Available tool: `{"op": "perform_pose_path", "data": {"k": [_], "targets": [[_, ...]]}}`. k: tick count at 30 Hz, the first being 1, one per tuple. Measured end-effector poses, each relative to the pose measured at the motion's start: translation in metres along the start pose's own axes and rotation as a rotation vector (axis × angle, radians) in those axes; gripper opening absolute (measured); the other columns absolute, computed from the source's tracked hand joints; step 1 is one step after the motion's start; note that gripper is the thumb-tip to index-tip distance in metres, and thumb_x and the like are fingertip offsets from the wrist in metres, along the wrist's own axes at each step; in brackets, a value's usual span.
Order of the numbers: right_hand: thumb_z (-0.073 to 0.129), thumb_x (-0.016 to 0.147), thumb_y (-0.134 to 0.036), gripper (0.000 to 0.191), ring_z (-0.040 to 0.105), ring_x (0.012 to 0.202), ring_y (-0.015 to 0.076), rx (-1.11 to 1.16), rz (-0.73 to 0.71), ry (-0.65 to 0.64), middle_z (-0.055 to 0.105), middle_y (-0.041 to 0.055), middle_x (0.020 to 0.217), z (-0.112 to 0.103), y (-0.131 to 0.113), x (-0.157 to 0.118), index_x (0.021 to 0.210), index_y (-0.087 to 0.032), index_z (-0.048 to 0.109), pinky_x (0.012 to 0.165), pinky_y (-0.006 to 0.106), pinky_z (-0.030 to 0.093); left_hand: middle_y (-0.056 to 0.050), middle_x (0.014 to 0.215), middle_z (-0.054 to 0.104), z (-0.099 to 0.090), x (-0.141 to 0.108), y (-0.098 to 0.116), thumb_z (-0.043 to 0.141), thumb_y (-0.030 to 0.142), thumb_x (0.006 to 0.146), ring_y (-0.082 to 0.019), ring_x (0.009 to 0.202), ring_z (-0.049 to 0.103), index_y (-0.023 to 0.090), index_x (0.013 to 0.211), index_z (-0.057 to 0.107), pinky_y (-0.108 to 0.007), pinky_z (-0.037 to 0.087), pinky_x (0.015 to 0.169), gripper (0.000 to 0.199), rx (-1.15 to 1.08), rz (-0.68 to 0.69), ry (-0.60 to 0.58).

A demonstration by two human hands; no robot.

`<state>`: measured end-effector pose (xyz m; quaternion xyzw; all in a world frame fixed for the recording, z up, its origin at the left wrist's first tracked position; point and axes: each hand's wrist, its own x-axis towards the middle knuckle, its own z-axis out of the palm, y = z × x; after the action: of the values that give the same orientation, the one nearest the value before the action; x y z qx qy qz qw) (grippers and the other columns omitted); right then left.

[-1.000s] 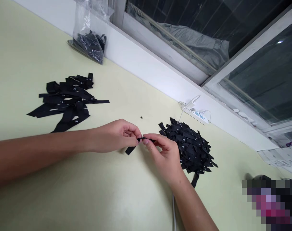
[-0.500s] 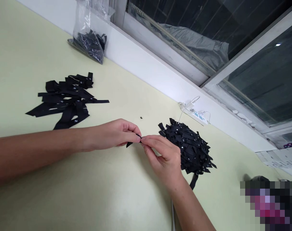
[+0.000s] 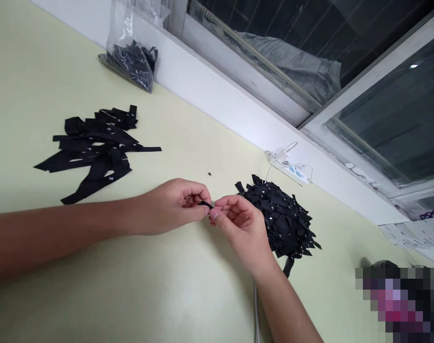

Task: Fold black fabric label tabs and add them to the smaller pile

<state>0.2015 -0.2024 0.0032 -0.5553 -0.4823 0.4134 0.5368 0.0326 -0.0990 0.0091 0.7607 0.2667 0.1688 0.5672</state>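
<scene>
Below the dark windows (image 3: 398, 109) I'm facing, a white power strip (image 3: 296, 173) is bordering a pale green tabletop (image 3: 148, 290); the left hand (image 3: 176, 202) and right hand (image 3: 246, 232) are pinching 1 black strip (image 3: 206, 204).

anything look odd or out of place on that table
A tiny dark bit lies alone on the table beyond the left hand, apart from the loose black strips and the dense pile; it is too small to identify. Otherwise nothing stands out.
</scene>
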Motion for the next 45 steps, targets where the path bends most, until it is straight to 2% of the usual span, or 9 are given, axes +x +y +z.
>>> {"op": "perform_pose_path", "data": {"k": [6,16,21,26,28,31,34,38,45], "targets": [[0.079,0.082,-0.034,0.019,0.068,0.071,0.0141,-0.035,0.000,0.043,0.071,0.0007,0.081,-0.001,-0.002,0.000,0.091,-0.022,0.068,0.069,0.030,0.060,0.001,0.082,0.059,-0.001,0.002,-0.003,0.065,0.035,0.082,-0.011,0.067,0.048,0.020,0.080,0.063,-0.023,0.041,0.060,0.016,0.051,0.077,0.105],[0.064,0.092,-0.021,0.009,0.069,0.084,0.0172,-0.457,-0.263,-0.033,0.073,0.0043,0.092,-0.003,-0.003,-0.003,0.098,-0.023,0.070,0.077,0.033,0.058,0.002,0.075,0.066,-0.001,0.003,-0.008,0.065,0.043,0.085,-0.014,0.069,0.060,0.021,0.089,0.066,-0.025,0.047,0.066,0.022,-0.010,0.044,0.016],[0.066,0.091,-0.019,0.011,0.071,0.086,0.0165,-0.331,-0.206,0.000,0.074,0.0035,0.093,-0.003,-0.001,-0.002,0.100,-0.023,0.069,0.081,0.032,0.058,0.001,0.081,0.069,-0.001,0.004,-0.007,0.062,0.041,0.088,-0.014,0.071,0.061,0.022,0.093,0.069,-0.025,0.047,0.065,0.021,0.062,0.072,0.035],[0.072,0.086,-0.026,0.011,0.072,0.084,0.0175,-0.226,-0.070,0.135,0.075,0.0038,0.089,-0.002,0.003,0.000,0.096,-0.022,0.069,0.076,0.032,0.059,-0.007,0.109,0.069,-0.004,0.002,-0.005,0.061,0.036,0.088,-0.023,0.104,0.060,0.023,0.102,0.074,-0.034,0.048,0.090,0.023,0.416,0.369,0.345],[0.074,0.084,-0.029,0.013,0.072,0.084,0.0183,-0.226,-0.054,0.206,0.075,0.0044,0.088,-0.001,0.003,0.000,0.093,-0.022,0.069,0.075,0.033,0.059,-0.007,0.098,0.070,-0.005,-0.001,-0.004,0.059,0.035,0.090,-0.023,0.098,0.061,0.023,0.109,0.074,-0.035,0.047,0.091,0.027,0.537,0.433,0.408],[0.076,0.081,-0.029,0.014,0.073,0.083,0.0189,-0.227,-0.069,0.246,0.076,0.0047,0.087,0.004,0.002,-0.001,0.091,-0.022,0.070,0.075,0.033,0.061,-0.001,0.076,0.068,-0.001,-0.005,-0.005,0.051,0.031,0.095,-0.017,0.073,0.061,0.024,0.122,0.071,-0.031,0.045,0.075,0.034,0.585,0.419,0.266],[0.076,0.081,-0.027,0.012,0.074,0.082,0.0187,-0.232,-0.090,0.224,0.077,0.0040,0.088,0.010,0.001,-0.003,0.090,-0.023,0.070,0.074,0.033,0.062,0.000,0.074,0.069,0.003,-0.006,-0.008,0.047,0.026,0.096,-0.013,0.061,0.057,0.024,0.118,0.073,-0.028,0.041,0.064,0.034,0.563,0.401,0.156],[0.077,0.080,-0.025,0.012,0.074,0.078,0.0178,-0.264,-0.109,0.232,0.077,0.0023,0.084,0.014,0.001,-0.007,0.085,-0.023,0.067,0.070,0.031,0.062,0.000,0.072,0.069,0.005,-0.005,-0.008,0.050,0.021,0.090,-0.011,0.056,0.054,0.024,0.096,0.078,-0.027,0.037,0.058,0.029,0.492,0.394,0.156],[0.075,0.083,-0.026,0.008,0.074,0.078,0.0178,-0.284,-0.091,0.190,0.077,0.0023,0.084,0.016,-0.001,-0.009,0.084,-0.024,0.067,0.064,0.029,0.061,0.001,0.064,0.066,0.005,-0.004,-0.006,0.051,0.016,0.082,-0.011,0.053,0.050,0.022,0.090,0.079,-0.026,0.036,0.055,0.029,0.453,0.359,0.178]]}}
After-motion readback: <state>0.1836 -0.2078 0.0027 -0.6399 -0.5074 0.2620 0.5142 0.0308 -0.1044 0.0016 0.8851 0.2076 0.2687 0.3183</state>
